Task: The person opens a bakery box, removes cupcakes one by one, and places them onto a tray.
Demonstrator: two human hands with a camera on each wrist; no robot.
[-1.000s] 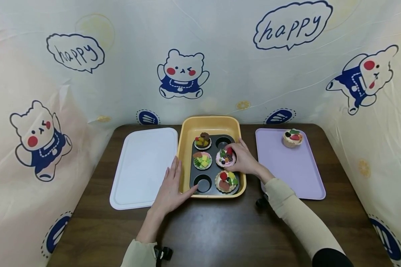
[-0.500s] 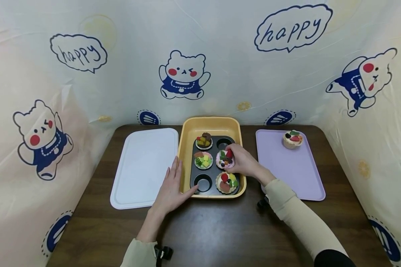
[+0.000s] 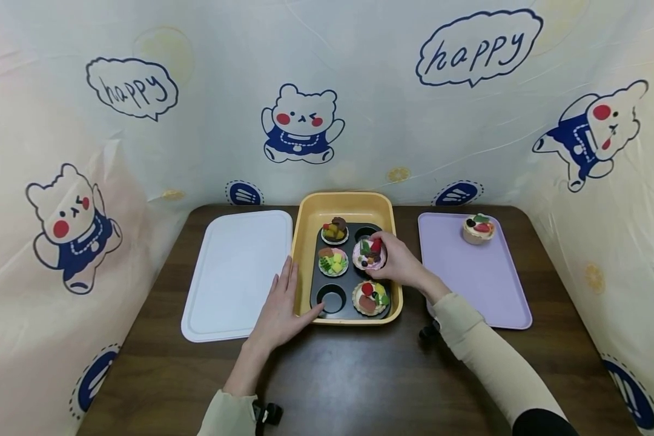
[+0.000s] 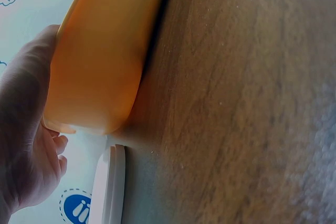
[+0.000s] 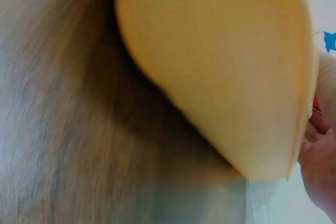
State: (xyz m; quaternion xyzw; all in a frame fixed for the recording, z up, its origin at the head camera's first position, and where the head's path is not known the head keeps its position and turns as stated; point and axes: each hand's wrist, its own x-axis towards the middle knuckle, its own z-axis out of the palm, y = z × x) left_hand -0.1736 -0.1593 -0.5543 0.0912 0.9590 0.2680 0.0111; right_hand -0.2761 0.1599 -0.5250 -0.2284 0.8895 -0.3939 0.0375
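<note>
My right hand (image 3: 396, 261) pinches a pink-creamed fruit tart (image 3: 369, 254), tilted just above the middle right cup of a dark muffin tin (image 3: 351, 310). The tin lies inside a yellow tray (image 3: 327, 203). Other tarts sit in the tin: a yellow-and-brown-topped tart (image 3: 334, 232) at back left, a green-and-yellow-topped tart (image 3: 333, 262) at middle left, and a cream tart with red fruit (image 3: 369, 298) at front right. At the tray's front left corner rests my left hand (image 3: 281, 309), fingers straight along the rim. The left wrist view shows its thumb (image 4: 31, 61) over the rim.
To the left lies a white tray (image 3: 238, 272), close beside the yellow one. A lilac tray (image 3: 469, 275) lies on the right, with a fruit tart (image 3: 478, 228) at its back right corner. All stand on a brown wooden table (image 3: 360, 381) before a printed curtain (image 3: 207, 139).
The pink tart has risen slightly out of its cup with my right hand, and the dark cup now shows beneath it. My left hand stays on the yellow tray.
</note>
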